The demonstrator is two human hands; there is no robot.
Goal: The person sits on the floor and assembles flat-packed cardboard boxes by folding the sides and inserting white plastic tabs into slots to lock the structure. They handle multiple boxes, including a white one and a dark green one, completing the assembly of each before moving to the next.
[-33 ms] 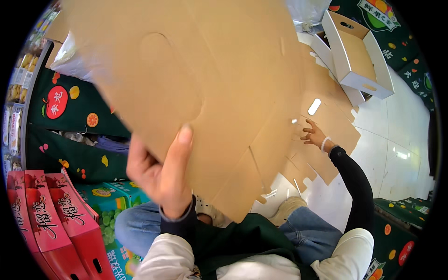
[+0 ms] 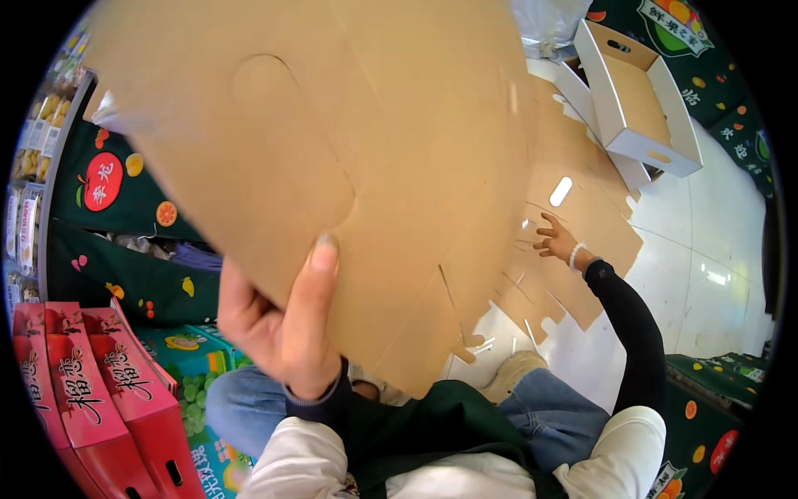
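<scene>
My left hand (image 2: 293,328) is closed on the lower left edge of a large raised cardboard sheet (image 2: 407,141). The thumb presses its brown face and the fingers curl behind. The sheet has a half-cut oval outline and several creases, and it fills much of the upper middle. To the right, my right hand (image 2: 559,243) has its fingers spread over another flat cardboard blank (image 2: 603,254) on the floor. Whether the fingertips touch that blank I cannot tell. An oval handle slot (image 2: 561,191) in the lower blank lies just above this hand.
At the far right, a white cardboard tray (image 2: 677,141) sits tilted on another. Red fruit cartons (image 2: 125,366) stand at the lower left, beside teal cartons (image 2: 199,399). Small white strips (image 2: 485,344) lie on the tiled floor (image 2: 694,216). Shelves of packaged food (image 2: 46,137) line the left.
The held cardboard sheet has shifted slightly left. My left hand has moved a little left and down with it, while my right hand has barely moved.
</scene>
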